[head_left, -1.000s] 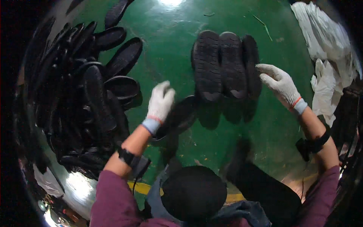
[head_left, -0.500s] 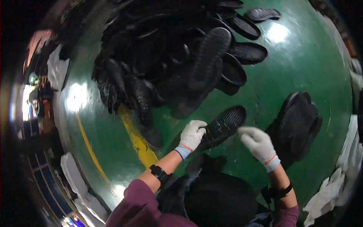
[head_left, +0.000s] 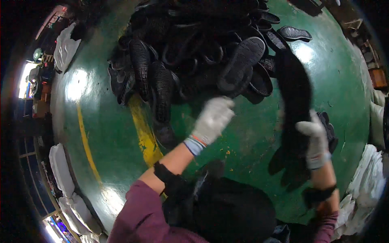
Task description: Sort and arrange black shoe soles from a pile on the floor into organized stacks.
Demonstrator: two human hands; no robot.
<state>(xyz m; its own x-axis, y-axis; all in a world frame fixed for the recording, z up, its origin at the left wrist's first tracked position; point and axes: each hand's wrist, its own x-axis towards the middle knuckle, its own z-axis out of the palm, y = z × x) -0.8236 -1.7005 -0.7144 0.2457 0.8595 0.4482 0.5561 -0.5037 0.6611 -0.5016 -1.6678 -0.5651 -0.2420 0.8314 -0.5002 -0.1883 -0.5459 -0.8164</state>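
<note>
My right hand (head_left: 315,137), in a white knit glove, grips a long black shoe sole (head_left: 296,89) that is smeared by motion. Its lower part merges with dark shapes on the floor, so its end is hard to make out. My left hand (head_left: 214,117), gloved too, hangs just in front of the pile of black shoe soles (head_left: 182,44). Blur hides how its fingers are set, and no object shows in it. Nearest to it is a sole with a patterned face (head_left: 243,60), lying at the front of the pile.
Beyond my right hand a small stack of soles (head_left: 330,129) shows in part. One sole (head_left: 296,33) lies apart at the far right of the pile. Yellow lines (head_left: 142,129) cross the green floor (head_left: 239,162). White sacks (head_left: 366,174) lie along the right side, others (head_left: 63,170) at left.
My left hand has let go of the ridged sole and moved forward toward the pile. My right hand has swung to the right and now has a sole in it.
</note>
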